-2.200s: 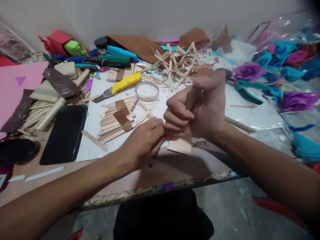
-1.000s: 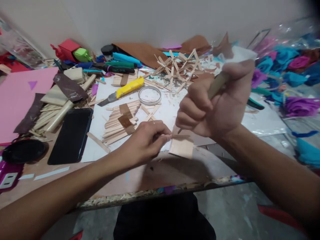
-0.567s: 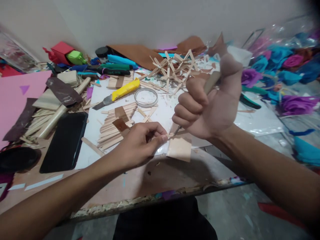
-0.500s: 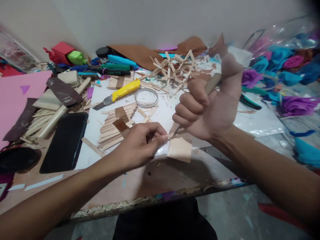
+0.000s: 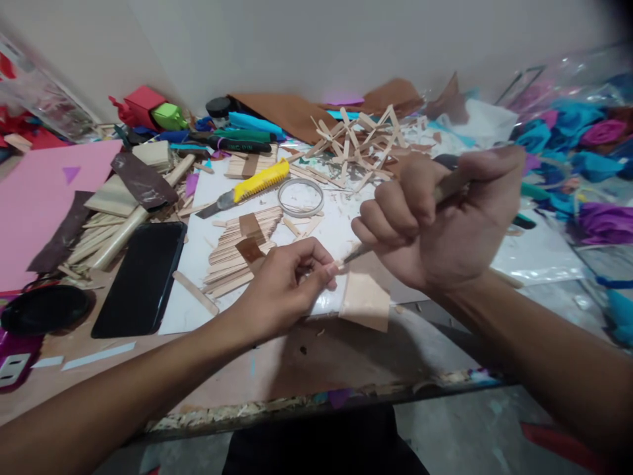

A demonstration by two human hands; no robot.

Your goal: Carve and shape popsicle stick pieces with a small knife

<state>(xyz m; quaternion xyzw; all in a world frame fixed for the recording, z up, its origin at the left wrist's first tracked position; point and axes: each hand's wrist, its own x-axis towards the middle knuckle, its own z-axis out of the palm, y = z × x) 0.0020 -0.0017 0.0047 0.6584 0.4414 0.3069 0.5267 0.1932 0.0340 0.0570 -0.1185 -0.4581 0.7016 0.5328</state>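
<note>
Two hands close together near the front edge of the desk (image 5: 222,366). Left hand (image 5: 289,276) pinches a small pale wooden piece (image 5: 340,264), mostly hidden, thumb to forefinger. Right hand (image 5: 445,231) wrapped tight round the handle of a narrow-bladed hand tool (image 5: 450,187); tip right at the piece, contact uncertain. Tool leans flatter than half a second ago, right hand tipped outward. Flat wooden block (image 5: 364,301) near front edge; taped craft-stick bundle (image 5: 237,247) to its left.
</note>
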